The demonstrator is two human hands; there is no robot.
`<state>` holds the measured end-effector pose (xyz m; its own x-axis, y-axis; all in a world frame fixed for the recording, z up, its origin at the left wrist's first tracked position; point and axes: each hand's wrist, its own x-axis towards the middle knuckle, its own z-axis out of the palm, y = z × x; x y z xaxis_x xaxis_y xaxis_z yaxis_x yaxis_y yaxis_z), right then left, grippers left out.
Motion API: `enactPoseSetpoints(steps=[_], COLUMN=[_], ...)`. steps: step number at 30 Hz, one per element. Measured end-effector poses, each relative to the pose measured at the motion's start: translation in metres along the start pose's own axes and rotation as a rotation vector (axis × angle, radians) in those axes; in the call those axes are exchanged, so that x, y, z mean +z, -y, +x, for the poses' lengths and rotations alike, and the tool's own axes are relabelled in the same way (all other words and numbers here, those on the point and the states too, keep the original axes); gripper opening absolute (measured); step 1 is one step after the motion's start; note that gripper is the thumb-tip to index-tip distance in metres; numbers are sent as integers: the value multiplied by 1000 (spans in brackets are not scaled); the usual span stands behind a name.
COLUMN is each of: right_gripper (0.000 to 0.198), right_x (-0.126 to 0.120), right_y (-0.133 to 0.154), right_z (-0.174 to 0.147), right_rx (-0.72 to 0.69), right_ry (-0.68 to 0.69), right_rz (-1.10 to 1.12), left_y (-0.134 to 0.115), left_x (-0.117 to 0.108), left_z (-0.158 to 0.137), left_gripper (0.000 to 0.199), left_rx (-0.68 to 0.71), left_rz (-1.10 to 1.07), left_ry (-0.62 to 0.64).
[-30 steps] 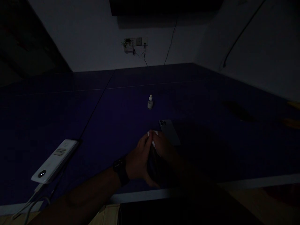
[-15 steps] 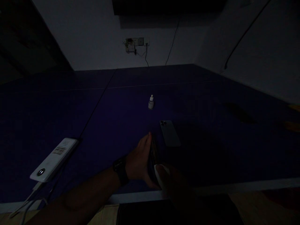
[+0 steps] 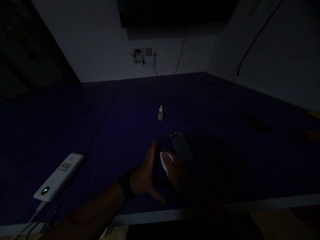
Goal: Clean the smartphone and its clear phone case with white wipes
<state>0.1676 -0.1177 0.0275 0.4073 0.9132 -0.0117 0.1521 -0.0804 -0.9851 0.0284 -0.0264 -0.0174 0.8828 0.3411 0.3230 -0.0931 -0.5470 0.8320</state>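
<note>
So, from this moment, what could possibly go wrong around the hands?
The right hand, clutching a white item, is close beside the smartphone and might nudge it. The left forearm lies near the cable of the power bank and could snag it. The space between the left hand and the white item is very dark, so a grip there might be misjudged.

I look through one head-worn camera, set above the near side of the purple tabletop [image 3: 125, 130] and tipped forward and down — the left hand [image 3: 143, 176] and right hand [image 3: 178, 170] sit close below, the far wall [image 3: 100, 50] well off ahead, a side wall [image 3: 282, 63] slanting along the right.
</note>
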Motion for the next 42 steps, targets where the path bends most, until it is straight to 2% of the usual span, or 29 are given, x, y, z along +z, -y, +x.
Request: enactPoseSetpoints(steps=[3, 8, 11, 15, 18, 20, 22, 25, 27, 33, 38, 40, 42], right_gripper=[40, 40, 40, 32, 27, 24, 19, 16, 18, 25, 28, 30, 32], right_x=[2, 8, 5, -13, -30, -39, -44, -44, -42, -41, -44, -45, -47], right_y=[3, 6, 6, 2, -6, -10, -13, -14, -14, -14, -16, -17, -17], right_z=[-8, -9, -7, -4, -3, -3, -5, -7, -8, -8, -5, -3, -1], right_rx=[-62, -85, -76, -90, -59, -27, 2, 36, 43, 77, 105, 101, 106], right_ry=[35, 64, 77, -28, -67, -25, 69, 208, 236, 204, 131, 93, 61], right_rz=[-28, 33, 25, -22, 35, 42, -40, -252, -349, -435, -435, -404, -380], left_y=[-6, -16, -16, -14, -13, -11, -9, -6, -4, 5, 3, -1, -5], left_x=[-6, -8, -8, -14, -26, -36, -46, -57, -61, -59, -58, -57, -53], left_z=[1, 6, 8, 9, 10, 10, 10, 13, 16, 19, 16, 13, 9], left_gripper=[134, 112, 111, 114, 113, 112, 110, 111, 111, 104, 90, 93, 107], left_rx=[-83, -198, -251, -270, -226, -202, -189, -146, -131, -87, -22, 2, -9], left_rz=[-263, -541, -687, -721, -643, -538, -390, -66, 95, 198, 309, 359, 401], left_ry=[-14, 43, 17, -41, 33, 119, 176, 162, 140, 91, 146, 164, 154])
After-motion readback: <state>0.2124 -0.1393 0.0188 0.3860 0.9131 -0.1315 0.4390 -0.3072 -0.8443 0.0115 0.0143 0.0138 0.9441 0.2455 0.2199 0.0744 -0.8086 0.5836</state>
